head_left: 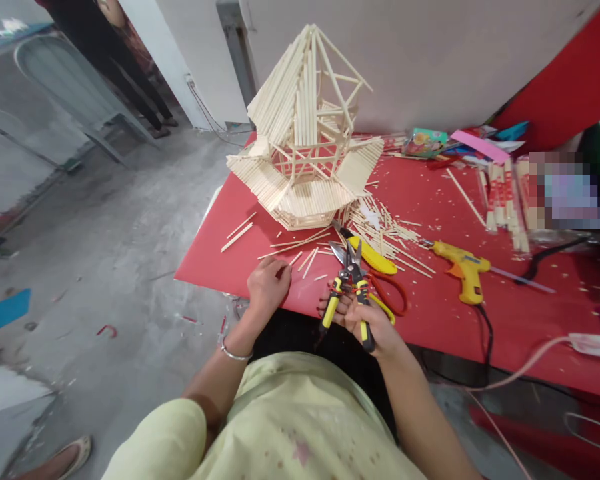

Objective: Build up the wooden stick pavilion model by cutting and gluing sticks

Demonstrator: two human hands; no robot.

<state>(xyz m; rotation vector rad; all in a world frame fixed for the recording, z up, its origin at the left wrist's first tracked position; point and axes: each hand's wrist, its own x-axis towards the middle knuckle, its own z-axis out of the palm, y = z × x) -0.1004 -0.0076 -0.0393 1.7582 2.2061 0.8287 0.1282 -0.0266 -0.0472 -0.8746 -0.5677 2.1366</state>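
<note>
My left hand [269,288] rests at the table's near edge, its fingers closed on one end of a short wooden stick [295,258]. In my right hand [375,323] are yellow-and-black cutting pliers [351,271], handles spread and jaws pointing away from me. Beyond both hands stands a tower-like model [307,133] built of pale sticks. Slats cover its left roof faces, while the right side shows bare framing. Cut sticks [393,230] lie heaped at its base. Beside the pliers are a yellow-handled cutter [375,255] and red-handled scissors [393,293], partly hidden.
A yellow glue gun [463,267] with a glue stick in it lies right on the red table [530,327]. Packs of chopsticks [503,193] and a green packet [425,142] sit farther back. A white power strip [595,345] is at right. Another person [125,67] stands at upper left.
</note>
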